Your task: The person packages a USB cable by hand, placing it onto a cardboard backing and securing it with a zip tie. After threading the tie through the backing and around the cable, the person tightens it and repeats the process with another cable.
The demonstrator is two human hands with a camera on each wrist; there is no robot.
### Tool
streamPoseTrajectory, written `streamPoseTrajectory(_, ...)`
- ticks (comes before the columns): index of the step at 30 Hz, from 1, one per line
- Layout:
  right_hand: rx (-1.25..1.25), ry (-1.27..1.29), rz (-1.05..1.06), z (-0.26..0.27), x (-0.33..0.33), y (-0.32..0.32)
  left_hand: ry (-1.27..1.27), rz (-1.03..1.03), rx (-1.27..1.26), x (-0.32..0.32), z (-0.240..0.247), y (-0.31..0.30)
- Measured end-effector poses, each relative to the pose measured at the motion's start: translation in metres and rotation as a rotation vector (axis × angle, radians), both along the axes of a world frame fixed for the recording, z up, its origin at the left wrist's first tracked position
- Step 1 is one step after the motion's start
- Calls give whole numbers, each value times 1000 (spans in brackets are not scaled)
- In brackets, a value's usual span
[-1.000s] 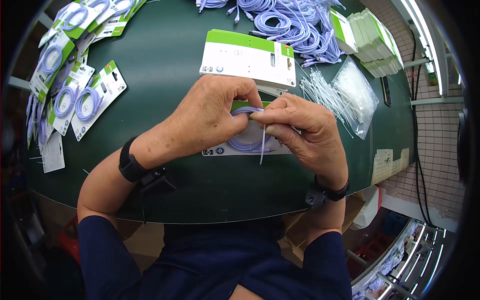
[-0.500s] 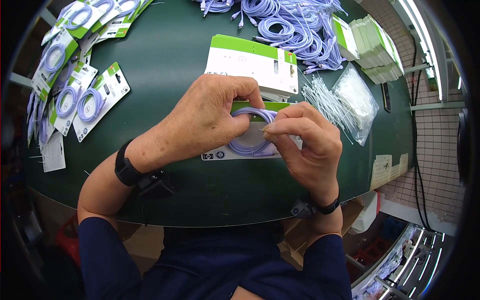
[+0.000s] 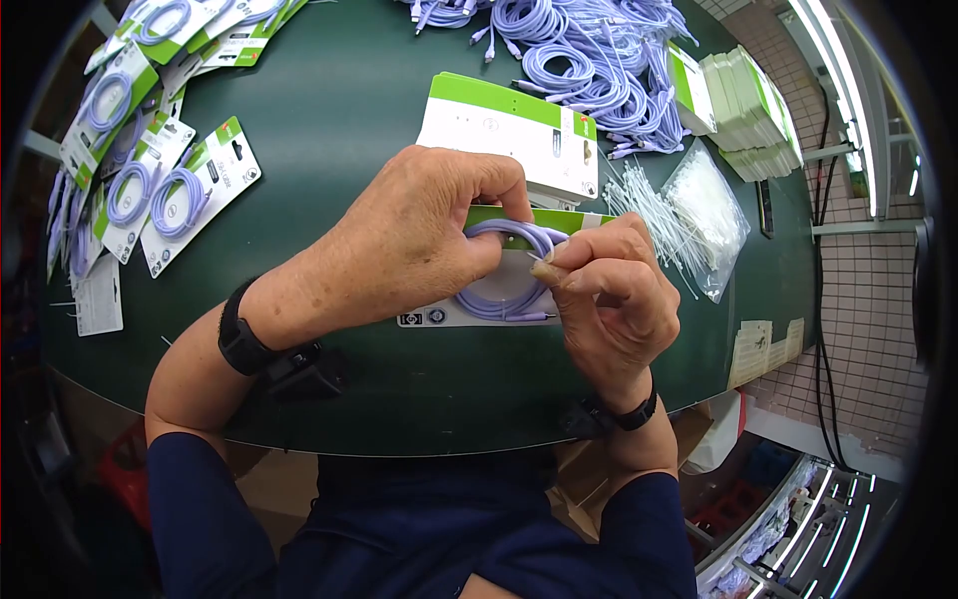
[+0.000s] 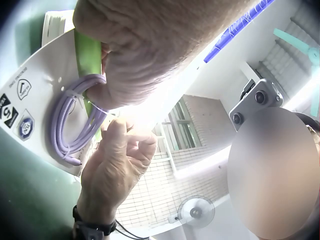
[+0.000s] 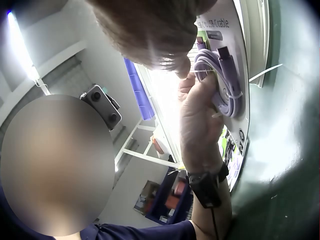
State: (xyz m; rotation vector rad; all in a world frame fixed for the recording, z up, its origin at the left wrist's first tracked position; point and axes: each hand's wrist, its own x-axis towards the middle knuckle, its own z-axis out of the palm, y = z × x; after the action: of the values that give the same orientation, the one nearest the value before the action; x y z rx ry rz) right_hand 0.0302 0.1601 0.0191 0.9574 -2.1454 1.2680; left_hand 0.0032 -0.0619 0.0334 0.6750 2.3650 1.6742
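A lavender USB-C cable coil [image 3: 501,308] lies against a white-and-green product card [image 3: 417,319] in front of the person. The left hand [image 3: 414,235] grips the coil's upper left part, its thumb inside the loop and its index finger over the card's top edge. At the coil's upper right, the right hand [image 3: 621,290] pinches a thin white cable tie [image 4: 100,108] between thumb and index finger. That tie crosses the coil's strands near the left thumb in the left wrist view. Another white tie [image 5: 235,95] binds the strands near the USB-C plug [image 5: 223,52] in the right wrist view.
A stack of cards [image 3: 499,135] stands just behind the hands. Farther back lies a heap of lavender cables [image 3: 599,70]. Loose white ties [image 3: 649,215] and a plastic bag of ties [image 3: 707,220] are at right, near more stacked cards [image 3: 743,110]. Carded cables [image 3: 205,195] pile up at left.
The right hand has moved slightly right and down from the left fingertips. The tie's long end, which hung in front of the coil, no longer hangs there. The left hand keeps its grip.
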Motion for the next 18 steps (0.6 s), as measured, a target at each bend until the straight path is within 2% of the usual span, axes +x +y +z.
streamPoseTrajectory(18,55,-6,4,-4,-2,1,59,23,11,1,-8,2)
